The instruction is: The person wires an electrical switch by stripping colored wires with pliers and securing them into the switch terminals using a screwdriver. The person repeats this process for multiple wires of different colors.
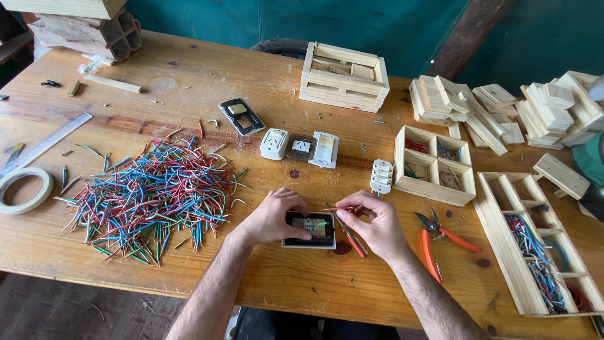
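While the left hand (272,217) is gripping the small rectangular switch plate with a dark middle (309,229) flat on the worn wooden table (189,82), the right hand (371,220) is pinching a thin red wire piece (336,208) just above it, with orange-handled pliers (440,239) lying nearby.

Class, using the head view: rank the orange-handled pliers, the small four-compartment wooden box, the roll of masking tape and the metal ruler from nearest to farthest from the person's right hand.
From the right hand:
1. Orange-handled pliers, just to its right.
2. Four-compartment wooden box, beyond it, to the right.
3. Roll of masking tape, far left edge.
4. Metal ruler, far left; too close to the tape to rank firmly.
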